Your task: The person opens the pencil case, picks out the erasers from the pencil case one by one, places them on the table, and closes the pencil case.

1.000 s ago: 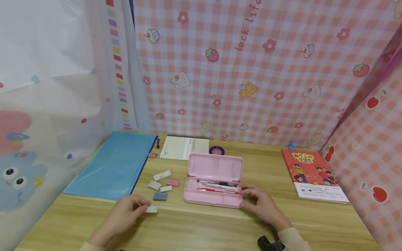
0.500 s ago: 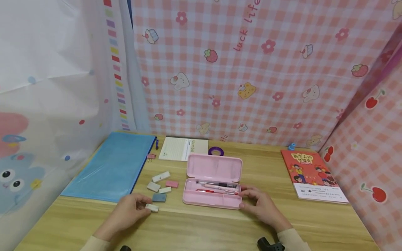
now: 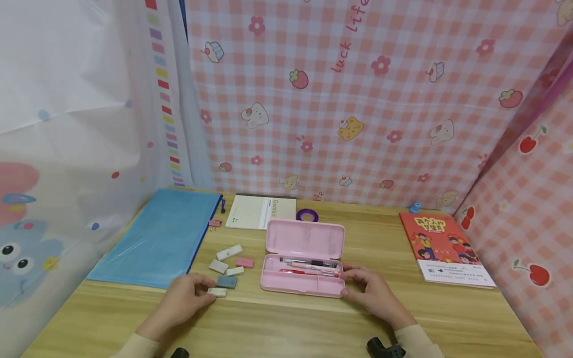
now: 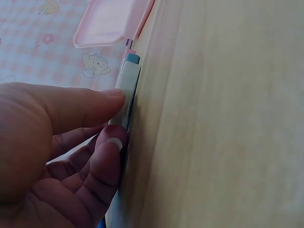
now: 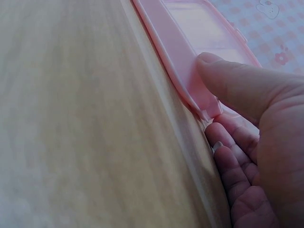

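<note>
My left hand (image 3: pixel 187 297) pinches a small white eraser (image 3: pixel 219 293) between thumb and fingers, low at the tabletop. The eraser lies just in front of a blue-grey eraser (image 3: pixel 227 282); in the left wrist view its long side (image 4: pixel 127 80) shows past my thumb. Behind them lie a pink eraser (image 3: pixel 244 262) and several whitish ones. A pink pencil case (image 3: pixel 286 284) stands with its lid raised, pens in its rear compartment, including a red pen (image 3: pixel 293 272). My right hand (image 3: pixel 373 294) holds the case's right end, thumb at the front corner and fingers along the side.
A blue folder (image 3: pixel 156 238) lies to the left. At the back are a notepad (image 3: pixel 248 211), a roll of purple tape (image 3: pixel 307 215) and a small pink object (image 3: pixel 215 223). A red book (image 3: pixel 440 243) lies right, a blue item (image 3: pixel 415 208) behind it. Patterned curtains surround the table.
My left hand has moved the white eraser slightly away from me and up beside the blue-grey eraser. My right hand has stayed at the pencil case's right end.
</note>
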`<state>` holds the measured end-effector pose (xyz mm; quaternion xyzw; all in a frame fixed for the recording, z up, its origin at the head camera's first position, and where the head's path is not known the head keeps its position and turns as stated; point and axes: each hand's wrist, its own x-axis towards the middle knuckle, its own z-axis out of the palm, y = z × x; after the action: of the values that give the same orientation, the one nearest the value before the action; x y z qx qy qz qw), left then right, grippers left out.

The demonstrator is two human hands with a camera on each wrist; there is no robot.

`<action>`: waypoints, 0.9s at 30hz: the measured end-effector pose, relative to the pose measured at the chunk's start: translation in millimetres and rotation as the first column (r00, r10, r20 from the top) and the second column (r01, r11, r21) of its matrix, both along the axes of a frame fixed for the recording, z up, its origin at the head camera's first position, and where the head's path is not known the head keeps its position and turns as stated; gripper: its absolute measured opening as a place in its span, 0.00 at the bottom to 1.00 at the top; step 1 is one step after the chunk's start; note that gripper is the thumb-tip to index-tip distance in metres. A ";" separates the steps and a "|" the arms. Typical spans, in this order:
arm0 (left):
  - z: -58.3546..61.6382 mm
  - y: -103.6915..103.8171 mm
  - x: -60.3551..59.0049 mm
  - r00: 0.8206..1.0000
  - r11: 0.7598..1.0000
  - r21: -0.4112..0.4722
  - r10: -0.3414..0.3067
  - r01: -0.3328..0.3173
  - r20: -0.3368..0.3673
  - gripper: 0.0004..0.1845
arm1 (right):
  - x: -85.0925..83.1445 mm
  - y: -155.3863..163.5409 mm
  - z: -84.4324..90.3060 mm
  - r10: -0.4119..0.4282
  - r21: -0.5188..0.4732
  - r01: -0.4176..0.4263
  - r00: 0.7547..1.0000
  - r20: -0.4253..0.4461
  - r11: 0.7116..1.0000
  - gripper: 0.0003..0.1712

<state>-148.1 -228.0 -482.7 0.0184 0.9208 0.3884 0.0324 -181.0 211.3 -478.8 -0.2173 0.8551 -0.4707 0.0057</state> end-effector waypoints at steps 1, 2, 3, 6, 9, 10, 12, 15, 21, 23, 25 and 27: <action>0.2 -0.1 -0.1 1.000 1.000 -0.002 0.003 -0.003 0.001 0.09 | 0.3 -0.2 0.7 -0.002 0.003 0.002 1.000 0.001 1.000 0.14; 0.4 -0.4 -0.2 1.000 1.000 -0.004 0.005 -0.005 0.001 0.09 | 0.4 -0.4 1.0 -0.002 0.004 0.002 1.000 0.003 1.000 0.14; 0.7 -0.6 -0.2 1.000 1.000 -0.005 0.006 -0.006 -0.001 0.09 | 0.3 -0.4 1.1 -0.002 0.007 0.002 1.000 0.002 1.000 0.14; 2.4 -0.6 0.1 1.000 1.000 -0.014 0.014 -0.014 -0.008 0.10 | -1.3 0.2 -1.4 0.007 -0.002 -0.007 1.000 0.003 1.000 0.15; 6.5 1.0 0.0 0.999 0.999 -0.036 0.024 -0.025 -0.034 0.10 | -5.1 2.8 -9.8 0.017 -0.024 -0.017 1.000 -0.004 1.000 0.15; 8.3 2.0 -0.1 0.999 0.999 -0.042 0.028 -0.030 -0.047 0.10 | -6.9 4.2 -13.8 0.017 -0.028 -0.017 1.000 -0.006 0.999 0.15; 12.4 4.8 -0.7 0.997 0.999 -0.041 0.030 -0.033 -0.070 0.11 | -10.9 7.3 -21.6 0.013 -0.030 -0.013 1.000 -0.008 0.999 0.15; 19.8 11.0 -2.8 0.995 1.000 -0.006 0.006 -0.006 -0.102 0.12 | -15.7 11.8 -30.5 -0.002 -0.055 0.003 1.000 0.024 0.998 0.18; 32.0 33.7 -16.6 0.990 0.993 0.113 -0.022 0.038 -0.139 0.20 | -25.5 14.6 -25.3 -0.033 -0.171 0.065 0.983 0.182 0.983 0.28; 33.6 42.4 -24.4 0.988 0.988 0.139 -0.039 0.061 -0.153 0.25 | -30.4 15.1 -21.7 -0.056 -0.171 0.095 0.973 0.222 0.981 0.31; 34.4 50.9 -33.4 0.986 0.980 0.176 -0.069 0.095 -0.153 0.32 | -36.0 15.4 -18.2 -0.079 -0.161 0.125 0.962 0.261 0.979 0.33; 33.1 59.1 -43.1 0.987 0.964 0.236 -0.097 0.125 -0.127 0.36 | -42.4 15.3 -16.0 -0.102 -0.154 0.152 0.950 0.294 0.976 0.34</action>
<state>-191.2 -168.9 -449.6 0.0959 0.8642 0.4939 -0.0013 -223.4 226.6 -494.8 -0.0914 0.8131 -0.5696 0.0787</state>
